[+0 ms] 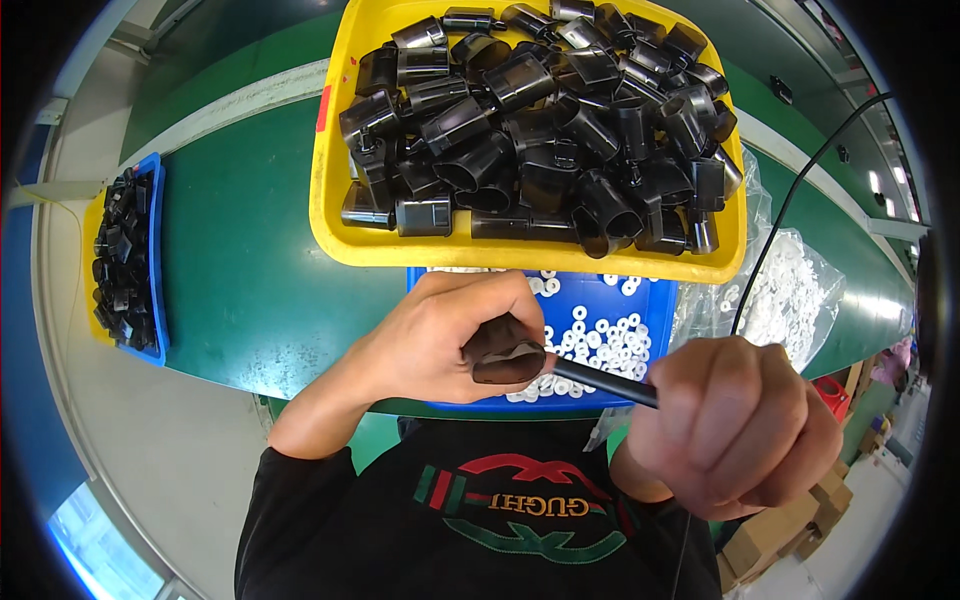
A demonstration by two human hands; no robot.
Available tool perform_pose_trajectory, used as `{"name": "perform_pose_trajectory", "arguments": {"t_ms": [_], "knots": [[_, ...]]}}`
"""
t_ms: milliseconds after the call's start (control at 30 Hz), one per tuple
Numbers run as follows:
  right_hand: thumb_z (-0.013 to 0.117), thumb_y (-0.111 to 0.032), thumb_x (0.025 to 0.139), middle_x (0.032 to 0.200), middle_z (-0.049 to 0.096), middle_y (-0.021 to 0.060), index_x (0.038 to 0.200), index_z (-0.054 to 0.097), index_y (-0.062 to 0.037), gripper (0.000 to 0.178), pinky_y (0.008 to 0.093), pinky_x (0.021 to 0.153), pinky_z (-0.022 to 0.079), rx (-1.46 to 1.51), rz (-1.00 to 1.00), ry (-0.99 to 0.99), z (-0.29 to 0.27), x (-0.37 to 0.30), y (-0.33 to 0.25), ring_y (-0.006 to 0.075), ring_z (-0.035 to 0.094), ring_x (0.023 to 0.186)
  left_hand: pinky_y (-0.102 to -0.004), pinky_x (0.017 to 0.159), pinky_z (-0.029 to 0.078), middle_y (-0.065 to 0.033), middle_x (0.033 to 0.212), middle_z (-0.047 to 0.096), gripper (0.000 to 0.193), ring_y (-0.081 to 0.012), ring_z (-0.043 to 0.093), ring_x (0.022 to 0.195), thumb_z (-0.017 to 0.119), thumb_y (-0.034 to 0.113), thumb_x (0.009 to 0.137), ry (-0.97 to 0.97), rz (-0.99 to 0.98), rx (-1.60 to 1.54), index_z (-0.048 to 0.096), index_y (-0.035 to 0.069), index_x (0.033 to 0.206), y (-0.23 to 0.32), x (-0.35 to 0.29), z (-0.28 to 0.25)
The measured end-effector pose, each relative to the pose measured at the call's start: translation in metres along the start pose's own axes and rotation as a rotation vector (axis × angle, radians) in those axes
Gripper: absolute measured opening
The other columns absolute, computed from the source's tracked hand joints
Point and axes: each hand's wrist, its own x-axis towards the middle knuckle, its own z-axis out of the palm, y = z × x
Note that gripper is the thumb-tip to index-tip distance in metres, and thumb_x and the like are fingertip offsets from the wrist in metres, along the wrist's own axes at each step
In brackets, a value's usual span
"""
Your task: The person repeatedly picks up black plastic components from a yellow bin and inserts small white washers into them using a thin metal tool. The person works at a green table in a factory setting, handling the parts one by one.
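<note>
My left hand is closed round a dark, see-through plastic housing, its rounded open end facing me. In the fist of my right hand is a black rod-shaped tool. The tool's thin tip meets the side of the housing, beside my left fingers; whatever is at the contact point is too small to make out. Below both hands lies a blue tray with many small white rings in it, partly hidden by my left hand.
A yellow bin heaped with similar dark housings overlaps the blue tray's far side. More dark parts fill a blue-and-yellow tray at far left. A plastic bag of white rings lies right, crossed by a black cable. Green table.
</note>
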Motion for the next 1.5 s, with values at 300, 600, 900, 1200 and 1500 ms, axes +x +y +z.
{"name": "perform_pose_trajectory", "arguments": {"t_ms": [300, 600, 900, 1200, 1500], "knots": [[0.063, 0.005, 0.064, 0.064, 0.05, 0.0099, 0.063, 0.055, 0.0002, 0.01, 0.0286, 0.043, 0.029, -0.336, 0.207, 0.122, 0.02, -0.01, 0.025, 0.0172, 0.042, 0.049, -0.0358, 0.058, 0.048, -0.0085, 0.076, 0.063, 0.031, -0.0299, 0.064, 0.068, 0.081, 0.008, 0.069, 0.042, 0.034, 0.012, 0.058, 0.007, 0.09, -0.007, 0.0, 0.006], [0.068, 0.001, 0.073, 0.06, 0.052, 0.0064, 0.063, 0.05, -0.0041, 0.022, 0.0271, 0.043, 0.026, -0.328, 0.261, 0.12, 0.021, -0.01, 0.029, 0.0145, 0.04, 0.049, -0.0372, 0.057, 0.046, -0.01, 0.074, 0.06, 0.032, -0.0317, 0.062, 0.067, 0.08, 0.009, 0.069, 0.037, 0.025, -0.009, 0.056, 0.007, 0.089, -0.008, -0.002, 0.005], [0.064, 0.007, 0.074, 0.056, 0.047, 0.0036, 0.061, 0.042, -0.0056, 0.029, 0.0279, 0.043, 0.024, -0.34, 0.159, 0.07, 0.012, -0.02, 0.05, 0.0143, 0.036, 0.048, -0.0377, 0.058, 0.045, -0.0116, 0.073, 0.058, 0.034, -0.0324, 0.059, 0.066, 0.082, 0.013, 0.071, 0.101, 0.089, 0.077, 0.055, 0.004, 0.089, -0.01, -0.002, 0.006], [0.062, 0.003, 0.07, 0.057, 0.048, 0.0033, 0.057, 0.046, -0.0084, 0.023, 0.0288, 0.045, 0.032, -0.498, -0.15, 0.341, 0.02, -0.049, 0.026, 0.0163, 0.041, 0.048, -0.028, 0.051, 0.042, -0.005, 0.068, 0.059, 0.022, -0.019, 0.059, 0.057, 0.08, 0.001, 0.066, 0.083, 0.004, 0.136, 0.06, 0.005, 0.075, 0.004, -0.004, -0.013], [0.069, -0.007, 0.062, 0.068, 0.046, 0.0028, 0.08, 0.064, -0.0059, 0.019, 0.0289, 0.048, 0.043, -1.598, 0.301, -0.525, -0.011, -0.044, 0.005, 0.0184, 0.055, 0.058, -0.0256, 0.049, 0.041, -0.0034, 0.064, 0.057, 0.023, -0.0165, 0.056, 0.052, 0.082, 0.001, 0.066, 0.368, 0.03, 0.335, 0.06, 0.006, 0.071, 0.017, -0.017, -0.044]]}}
